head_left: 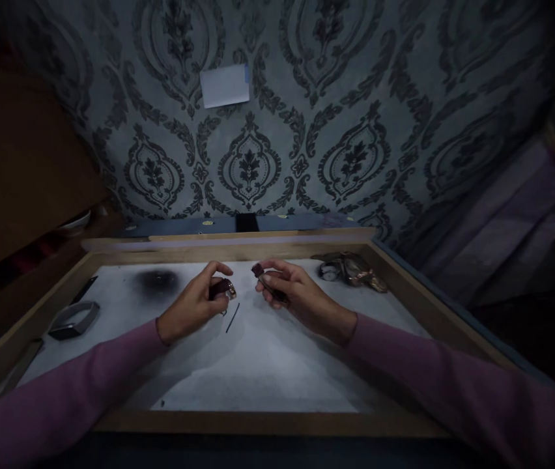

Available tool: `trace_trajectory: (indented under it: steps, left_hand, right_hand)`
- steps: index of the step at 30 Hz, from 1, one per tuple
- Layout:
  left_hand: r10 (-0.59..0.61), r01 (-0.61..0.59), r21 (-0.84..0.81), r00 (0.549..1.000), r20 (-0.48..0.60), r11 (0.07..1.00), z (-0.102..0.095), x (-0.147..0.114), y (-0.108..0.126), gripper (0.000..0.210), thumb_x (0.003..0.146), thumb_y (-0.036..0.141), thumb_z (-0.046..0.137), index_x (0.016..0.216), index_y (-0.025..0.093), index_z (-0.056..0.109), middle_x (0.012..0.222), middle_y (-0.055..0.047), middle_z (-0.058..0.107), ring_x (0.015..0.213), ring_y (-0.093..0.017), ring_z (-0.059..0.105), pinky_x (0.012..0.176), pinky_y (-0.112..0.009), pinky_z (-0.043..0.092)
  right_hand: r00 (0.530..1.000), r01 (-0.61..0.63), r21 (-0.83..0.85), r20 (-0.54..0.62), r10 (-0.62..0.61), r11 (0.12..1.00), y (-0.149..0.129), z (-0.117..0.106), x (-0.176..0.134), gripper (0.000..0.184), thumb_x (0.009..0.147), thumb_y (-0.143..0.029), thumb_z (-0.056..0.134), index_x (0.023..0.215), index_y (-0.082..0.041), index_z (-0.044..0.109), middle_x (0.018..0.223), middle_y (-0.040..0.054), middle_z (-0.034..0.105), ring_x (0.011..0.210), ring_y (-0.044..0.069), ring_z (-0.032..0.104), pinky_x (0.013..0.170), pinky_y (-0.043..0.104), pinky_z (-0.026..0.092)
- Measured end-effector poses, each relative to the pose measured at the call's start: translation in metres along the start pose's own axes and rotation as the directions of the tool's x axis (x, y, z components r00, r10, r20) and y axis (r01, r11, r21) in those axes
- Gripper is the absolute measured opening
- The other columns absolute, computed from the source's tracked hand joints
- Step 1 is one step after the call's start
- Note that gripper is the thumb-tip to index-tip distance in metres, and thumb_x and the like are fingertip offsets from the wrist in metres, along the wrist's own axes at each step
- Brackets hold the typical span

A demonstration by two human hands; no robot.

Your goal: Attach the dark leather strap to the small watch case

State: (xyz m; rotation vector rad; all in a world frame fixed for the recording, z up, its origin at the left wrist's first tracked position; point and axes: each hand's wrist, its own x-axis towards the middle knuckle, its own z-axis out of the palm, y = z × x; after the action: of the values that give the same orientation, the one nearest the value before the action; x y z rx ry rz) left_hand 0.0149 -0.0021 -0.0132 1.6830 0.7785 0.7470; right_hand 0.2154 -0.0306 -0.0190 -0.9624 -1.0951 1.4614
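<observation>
My left hand (192,301) is closed around a dark maroon watch strap (217,288), whose shiny gold-coloured metal end pokes out by the fingertips. In my right hand (301,292), thumb and fingers pinch another dark maroon strap piece (257,269); its lower part is hidden in the palm. The two hands are apart, both over white paper (253,365) lining a shallow wooden tray. A thin dark stick (232,318) lies on the paper between and below them. Dim light leaves the finer details unclear.
A grey-banded watch (73,319) lies at the tray's left. Far right, a round-faced wristwatch (327,271) sits beside a tangled brownish bundle (355,270). The tray's wooden rim (268,422) surrounds everything. Behind stands a patterned wall (301,130) with a white card (225,86).
</observation>
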Motion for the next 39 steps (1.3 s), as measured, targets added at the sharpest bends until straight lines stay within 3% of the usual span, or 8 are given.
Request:
trace_trajectory:
  steps: [7, 11, 13, 16, 22, 30, 36, 39]
  left_hand:
    - [0.027, -0.024, 0.065, 0.999, -0.041, 0.998, -0.002, 0.002, 0.005, 0.022, 0.077, 0.03, 0.061, 0.09, 0.015, 0.052, 0.08, -0.002, 0.06, 0.069, -0.011, 0.052, 0.058, -0.021, 0.038]
    - [-0.119, 0.112, -0.08, 0.989, -0.092, 0.991, -0.005, 0.006, 0.002, 0.028, 0.077, 0.035, 0.063, 0.093, 0.015, 0.052, 0.073, 0.002, 0.059, 0.04, -0.002, 0.03, 0.037, -0.017, 0.021]
    - [-0.211, 0.19, -0.192, 0.973, -0.093, 0.963, -0.007, 0.007, 0.0, 0.027, 0.076, 0.035, 0.064, 0.09, 0.015, 0.053, 0.058, 0.008, 0.046, 0.036, -0.002, 0.026, 0.034, -0.016, 0.016]
    - [-0.307, 0.284, -0.272, 0.95, -0.046, 0.919, -0.008, 0.008, -0.002, 0.022, 0.076, 0.033, 0.063, 0.081, 0.013, 0.055, 0.051, 0.01, 0.033, 0.034, -0.003, 0.029, 0.031, -0.014, 0.019]
    - [-0.426, 0.421, -0.214, 0.904, 0.026, 0.881, -0.005, 0.006, -0.007, 0.023, 0.086, 0.036, 0.051, 0.081, 0.013, 0.057, 0.049, 0.007, 0.04, 0.031, -0.006, 0.037, 0.028, -0.015, 0.025]
    - [-0.421, 0.428, -0.128, 0.904, 0.079, 0.895, -0.001, 0.004, -0.01, 0.028, 0.086, 0.037, 0.046, 0.073, 0.014, 0.054, 0.047, 0.002, 0.052, 0.033, -0.011, 0.049, 0.029, -0.017, 0.034]
    - [-0.378, 0.4, -0.144, 0.912, 0.16, 0.905, 0.009, 0.0, -0.011, 0.039, 0.085, 0.047, 0.048, 0.069, 0.012, 0.056, 0.052, -0.002, 0.057, 0.04, -0.014, 0.059, 0.031, -0.017, 0.035]
    - [-0.369, 0.402, -0.185, 0.91, 0.189, 0.897, 0.009, 0.0, -0.008, 0.042, 0.082, 0.052, 0.054, 0.071, 0.012, 0.056, 0.056, -0.003, 0.059, 0.045, -0.015, 0.062, 0.033, -0.017, 0.036]
  right_hand:
    - [0.998, -0.031, -0.083, 0.058, 0.036, 0.996, 0.004, 0.0, 0.001, 0.022, 0.07, -0.027, 0.062, 0.088, -0.016, 0.057, 0.065, -0.0017, 0.06, 0.044, 0.006, 0.044, 0.036, 0.017, 0.024]
    - [0.996, -0.011, -0.098, 0.09, 0.02, 0.995, 0.007, -0.001, 0.001, 0.021, 0.072, -0.027, 0.061, 0.089, -0.015, 0.058, 0.064, -0.0026, 0.058, 0.043, 0.005, 0.043, 0.035, 0.017, 0.024]
    - [0.996, 0.004, -0.087, 0.092, 0.004, 0.996, 0.01, -0.002, 0.002, 0.022, 0.072, -0.027, 0.063, 0.089, -0.015, 0.057, 0.064, -0.0028, 0.058, 0.044, 0.005, 0.045, 0.035, 0.016, 0.025]
    - [0.996, 0.004, -0.073, 0.094, 0.003, 0.997, 0.013, -0.003, 0.004, 0.025, 0.073, -0.029, 0.065, 0.091, -0.016, 0.056, 0.065, -0.0027, 0.059, 0.045, 0.005, 0.047, 0.035, 0.015, 0.027]
    - [0.99, 0.002, -0.059, 0.142, 0.007, 0.998, 0.014, -0.002, 0.002, 0.026, 0.075, -0.032, 0.067, 0.091, -0.017, 0.053, 0.07, 0.0005, 0.065, 0.051, 0.008, 0.057, 0.038, 0.016, 0.036]
    - [0.971, -0.013, -0.028, 0.239, 0.02, 1.0, 0.009, 0.001, -0.003, 0.03, 0.078, -0.037, 0.069, 0.093, -0.017, 0.051, 0.076, 0.0043, 0.07, 0.055, 0.012, 0.065, 0.039, 0.016, 0.043]
    - [0.919, -0.061, -0.044, 0.388, 0.074, 0.997, 0.005, 0.005, -0.009, 0.034, 0.078, -0.042, 0.07, 0.095, -0.017, 0.052, 0.077, 0.0043, 0.071, 0.062, 0.015, 0.069, 0.045, 0.018, 0.048]
    - [0.931, -0.034, -0.062, 0.36, 0.054, 0.997, 0.006, 0.002, -0.007, 0.033, 0.078, -0.04, 0.07, 0.093, -0.016, 0.052, 0.077, 0.0054, 0.072, 0.066, 0.015, 0.07, 0.051, 0.02, 0.05]
